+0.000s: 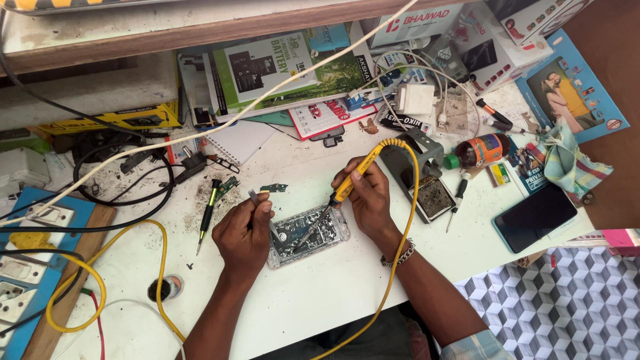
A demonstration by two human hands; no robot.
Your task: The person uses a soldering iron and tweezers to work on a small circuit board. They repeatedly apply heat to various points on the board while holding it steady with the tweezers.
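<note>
At the centre of the frame we see the right hand (368, 195) closed in a pen-like grip on a yellow soldering iron (337, 199) — fingers wrapped round the handle, thumb on top. Its long axis runs diagonally, from the cord end at upper right down to the metal tip at lower left, and the tip meets the opened phone (308, 235) lying flat on the white tabletop (333, 293). The forearm comes in from the lower right, a bracelet (399, 255) at the wrist, and the yellow cord (408, 220) arcs over the hand and down toward the bottom edge.

Just left of it, the left hand (243, 230) is closed round metal tweezers (263, 212) — their points angle down and right onto the phone's left end. That forearm rises from the bottom centre.

The phone sits slightly tilted, long axis roughly left to right. A green-handled screwdriver (208, 215) lies left of the hands, a dark soldering stand (427, 180) to the right, and a black phone (535, 217) further right
</note>
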